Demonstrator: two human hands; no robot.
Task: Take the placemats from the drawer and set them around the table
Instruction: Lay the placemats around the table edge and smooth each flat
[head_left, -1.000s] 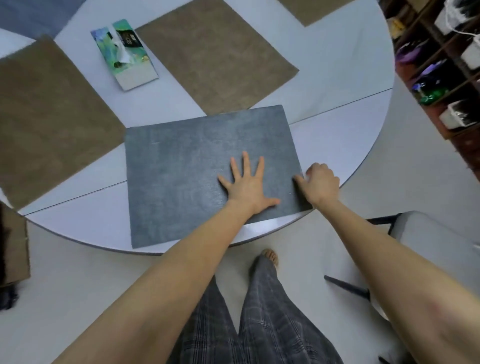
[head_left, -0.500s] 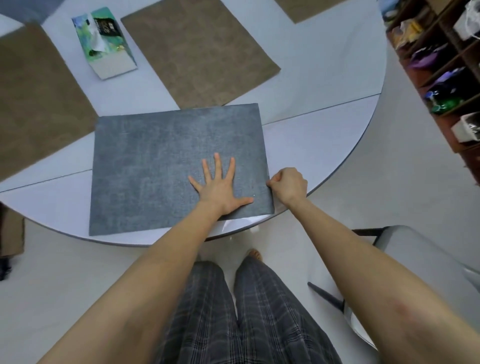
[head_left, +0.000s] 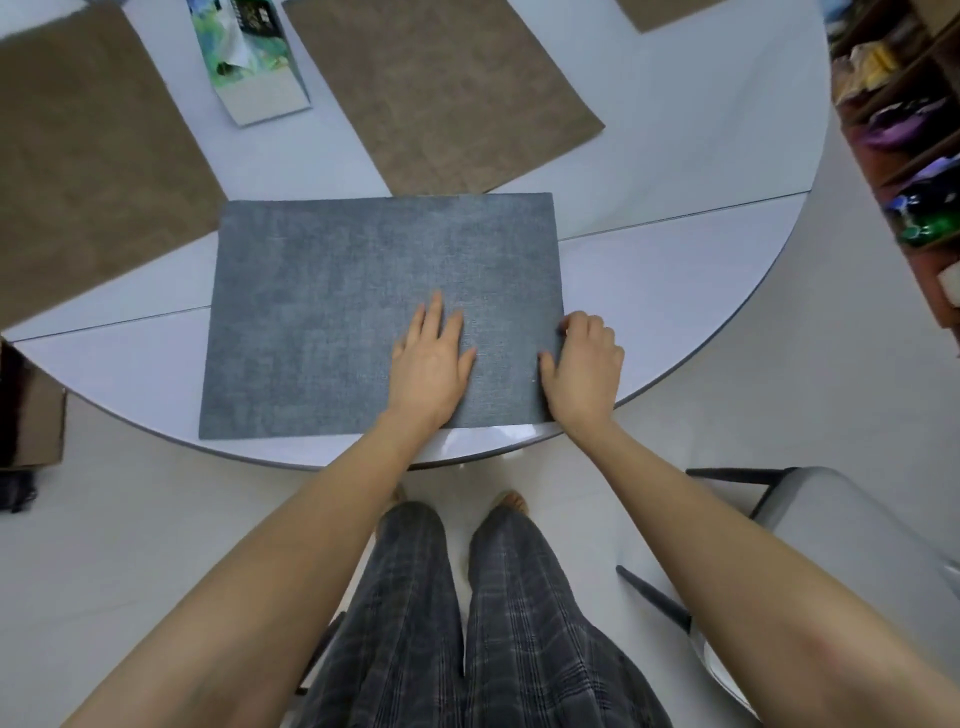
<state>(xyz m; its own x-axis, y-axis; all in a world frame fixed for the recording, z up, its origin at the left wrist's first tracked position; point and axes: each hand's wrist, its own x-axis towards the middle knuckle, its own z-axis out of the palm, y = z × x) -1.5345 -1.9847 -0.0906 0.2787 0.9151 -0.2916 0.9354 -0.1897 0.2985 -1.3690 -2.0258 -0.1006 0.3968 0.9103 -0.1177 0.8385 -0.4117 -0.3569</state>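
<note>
A grey placemat lies flat on the round white table, its near edge along the table's rim in front of me. My left hand presses flat on the mat's near right part, fingers straight and close together. My right hand grips the mat's right edge with curled fingers. Brown placemats lie further back: one at the left, one in the middle, and a corner of a third at the top.
A tissue pack lies between the two nearer brown mats. A grey chair stands at my right, close to the table. Shelves with bottles and bags line the right side. A brown box sits at the left.
The grey mat has turned to lie square to the table's near edge. My left hand's fingers, spread before, have come together. My right hand stays on the right edge.
</note>
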